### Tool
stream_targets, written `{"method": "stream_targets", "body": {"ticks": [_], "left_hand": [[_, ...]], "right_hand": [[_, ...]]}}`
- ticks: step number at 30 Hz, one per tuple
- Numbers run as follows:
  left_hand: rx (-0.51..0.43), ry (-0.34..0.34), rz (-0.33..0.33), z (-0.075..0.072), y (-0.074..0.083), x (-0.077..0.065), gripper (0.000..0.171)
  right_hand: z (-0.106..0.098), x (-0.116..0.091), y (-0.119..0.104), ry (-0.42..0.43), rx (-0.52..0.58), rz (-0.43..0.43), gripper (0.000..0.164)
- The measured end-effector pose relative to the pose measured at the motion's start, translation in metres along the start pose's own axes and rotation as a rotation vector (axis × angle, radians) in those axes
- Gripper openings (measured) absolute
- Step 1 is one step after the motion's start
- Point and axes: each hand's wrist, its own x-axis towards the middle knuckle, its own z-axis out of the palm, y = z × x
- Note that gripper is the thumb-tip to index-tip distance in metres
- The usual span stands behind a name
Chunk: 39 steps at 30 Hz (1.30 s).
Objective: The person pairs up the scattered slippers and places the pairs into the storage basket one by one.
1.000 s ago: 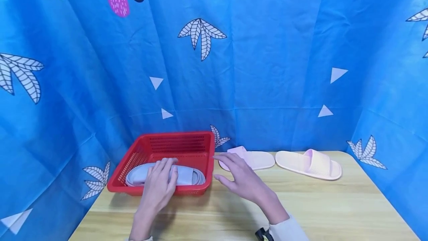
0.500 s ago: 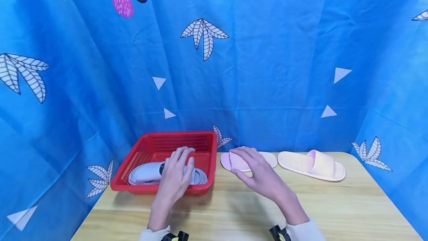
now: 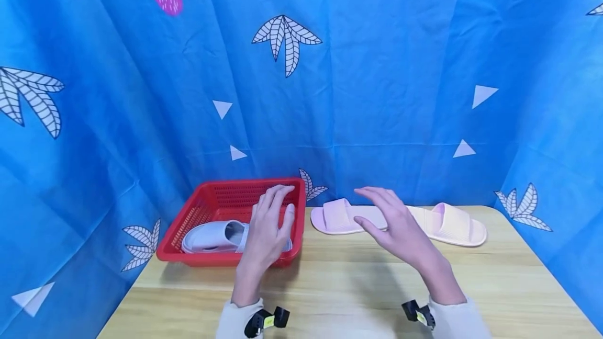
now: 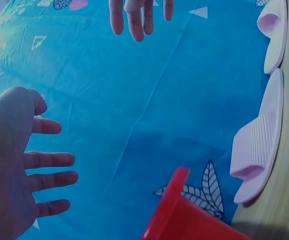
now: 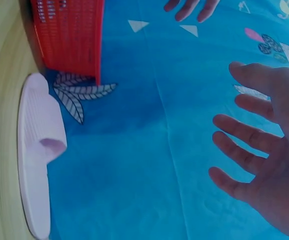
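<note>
My left hand [image 3: 268, 229] is raised over the right part of the red basket [image 3: 231, 259], fingers spread and holding nothing. Inside the basket lie pale grey slippers [image 3: 209, 235], partly hidden behind that hand. My right hand [image 3: 400, 226] hovers above the table, in front of the slippers there, its thumb and fingers apart and nothing between them. A pale pink slipper [image 3: 336, 216] lies right of the basket. Beside it is a cream slipper [image 3: 454, 225], its left end covered by the right hand in the head view. In the right wrist view the open palm [image 5: 279, 155] shows.
A wooden table [image 3: 339, 281] carries the basket and the slippers. Blue patterned curtain [image 3: 377, 93] hangs behind the table and along both sides. Both wrists wear black camera straps [image 3: 266, 320] over pale sleeves.
Both hands have moved right and lifted somewhat. The left hand has come away from the grey slippers in the basket, uncovering more of them. The head view has tilted slightly down.
</note>
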Motion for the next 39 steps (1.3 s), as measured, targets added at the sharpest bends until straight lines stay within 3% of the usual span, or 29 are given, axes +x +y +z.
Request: {"method": "stream_targets", "body": {"ticks": [11,17,25,33,39], "left_hand": [[-0.062,-0.006,0.01,0.013,0.017,0.011,0.056],[-0.087,-0.007,0.026,0.023,0.025,0.013,0.055],[-0.127,0.025,0.057,0.033,0.032,0.024,0.055],[-0.146,-0.033,0.068,0.045,0.038,0.033,0.054],[-0.174,-0.005,0.089,0.058,0.04,0.042,0.053]], "right_hand": [[-0.026,-0.011,0.018,0.044,-0.047,0.031,0.058],[-0.037,-0.018,0.025,0.055,-0.055,0.092,0.061],[-0.057,-0.02,0.039,0.121,-0.098,0.071,0.073],[-0.062,-0.026,0.048,0.14,-0.08,0.111,0.077],[-0.068,-0.03,0.056,0.147,-0.078,0.139,0.079]]}}
